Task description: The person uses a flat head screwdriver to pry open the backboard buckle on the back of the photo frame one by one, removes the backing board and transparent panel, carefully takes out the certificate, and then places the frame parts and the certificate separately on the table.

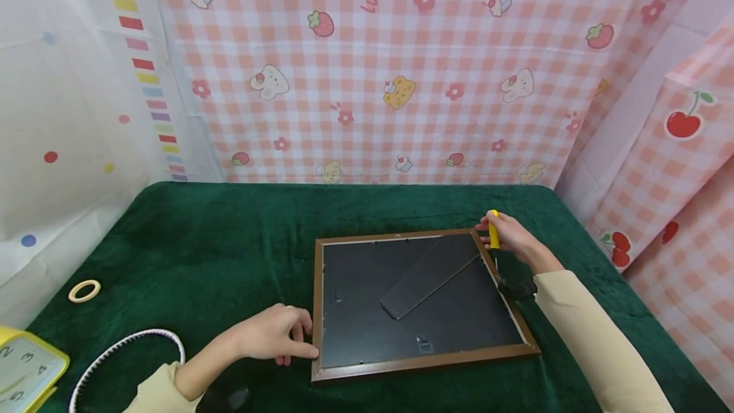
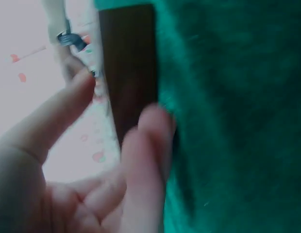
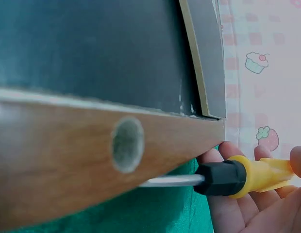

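A picture frame with brown edges lies back side up, its black backing board and folded-flat stand leg showing. My left hand is at its left edge, thumb at the top of the edge and fingers against the outer side. At the far right corner my right hand holds a screwdriver by its yellow handle. In the right wrist view, the metal shaft runs beside the frame's outer side, its tip hidden, and fingertips are right at the frame's corner.
A dark green cloth covers the table. At the left lie a pale ring, a yellow clock and a white hoop with a dark pattern. A pink checked curtain hangs behind.
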`<action>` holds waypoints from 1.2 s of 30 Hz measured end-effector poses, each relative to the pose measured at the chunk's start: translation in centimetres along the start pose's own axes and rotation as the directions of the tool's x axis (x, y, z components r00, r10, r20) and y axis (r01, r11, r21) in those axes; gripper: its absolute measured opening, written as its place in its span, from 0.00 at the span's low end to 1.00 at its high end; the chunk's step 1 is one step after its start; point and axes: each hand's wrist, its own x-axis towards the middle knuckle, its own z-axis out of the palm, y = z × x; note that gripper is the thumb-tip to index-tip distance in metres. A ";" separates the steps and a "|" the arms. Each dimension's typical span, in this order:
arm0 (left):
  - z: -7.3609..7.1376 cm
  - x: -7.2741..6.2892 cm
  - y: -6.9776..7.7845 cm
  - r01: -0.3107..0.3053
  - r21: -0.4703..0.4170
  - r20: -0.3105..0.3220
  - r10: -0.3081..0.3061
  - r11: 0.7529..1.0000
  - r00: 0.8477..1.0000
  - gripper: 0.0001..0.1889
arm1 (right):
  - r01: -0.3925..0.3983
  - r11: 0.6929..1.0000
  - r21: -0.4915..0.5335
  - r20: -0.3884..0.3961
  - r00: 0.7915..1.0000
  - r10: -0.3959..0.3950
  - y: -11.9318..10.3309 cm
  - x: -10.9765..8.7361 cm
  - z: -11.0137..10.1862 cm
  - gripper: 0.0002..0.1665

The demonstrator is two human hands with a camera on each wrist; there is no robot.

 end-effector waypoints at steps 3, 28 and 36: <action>0.1 0.3 -0.1 0.018 0.051 -0.066 -0.014 0.999 0.998 0.31 | 0.000 1.000 -0.007 -0.006 1.000 0.000 0.0 -0.3 -0.2 0.35; -0.9 1.7 -0.9 0.031 0.043 -0.170 -0.024 0.999 0.985 0.47 | 0.534 0.831 0.157 -0.350 0.817 -0.459 -5.4 -4.2 2.1 0.22; -0.5 2.4 -1.1 0.042 0.056 -0.261 -0.026 0.998 0.965 0.48 | 0.411 0.662 0.626 -0.198 0.905 -0.376 -4.5 -3.6 9.1 0.18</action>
